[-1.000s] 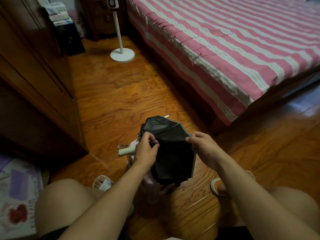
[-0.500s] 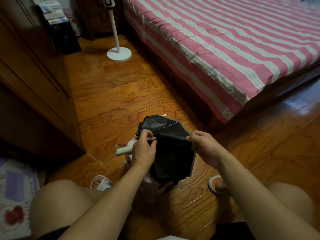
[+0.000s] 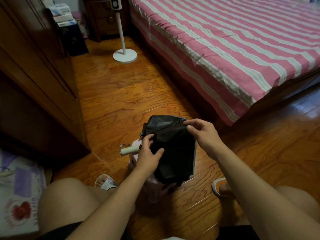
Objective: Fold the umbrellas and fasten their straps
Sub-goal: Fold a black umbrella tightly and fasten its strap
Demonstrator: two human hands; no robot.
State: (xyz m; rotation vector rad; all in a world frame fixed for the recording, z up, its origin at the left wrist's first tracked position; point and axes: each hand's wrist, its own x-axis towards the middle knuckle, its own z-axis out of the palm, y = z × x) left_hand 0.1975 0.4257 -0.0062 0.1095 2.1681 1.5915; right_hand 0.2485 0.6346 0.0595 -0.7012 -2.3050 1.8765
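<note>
No text can be read; print on the stacked boxes (image 3: 62, 16) at upper left is too blurred to read.

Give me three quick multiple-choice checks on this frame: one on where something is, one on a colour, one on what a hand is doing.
1. Where does the white round-based fan stand rest?
A. on the wooden floor beside the bed
B. on the bed
C. on the person's lap

2. What colours are the striped bed sheet?
A. blue and yellow
B. pink and white
C. plain black

3. What is the right hand doing?
A. hanging idle
B. pressing on the floor
C. pinching the top edge of the black umbrella canopy

Answers:
1 A: its base sits on floorboards left of the bed.
2 B: pink and white bands alternate.
3 C: thumb and fingers close on the fabric edge, while the left hand grips the canopy's left side.
</note>
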